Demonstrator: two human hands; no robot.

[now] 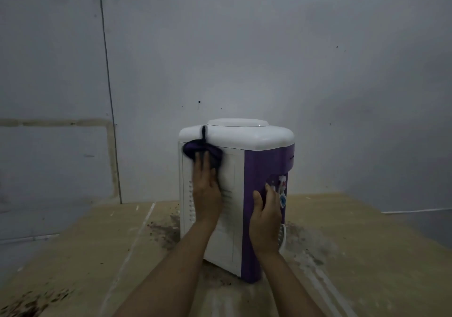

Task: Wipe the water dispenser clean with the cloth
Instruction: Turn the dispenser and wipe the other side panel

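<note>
A white and purple water dispenser (234,160) stands upright on a worn wooden surface, its white side panel facing me and its purple front turned right. My left hand (206,189) presses a dark purple cloth (193,149) flat against the upper part of the white side panel, fingers spread over it. The cloth is blurred and a strip of it lies up over the white top. My right hand (265,216) grips the purple front corner, thumb on the side edge and fingers near the taps (282,187).
The wooden surface (97,255) is dusty with dark stains at the lower left and around the dispenser's base. A grey wall (244,48) rises close behind. A thin vertical cable (110,96) runs down the wall at the left.
</note>
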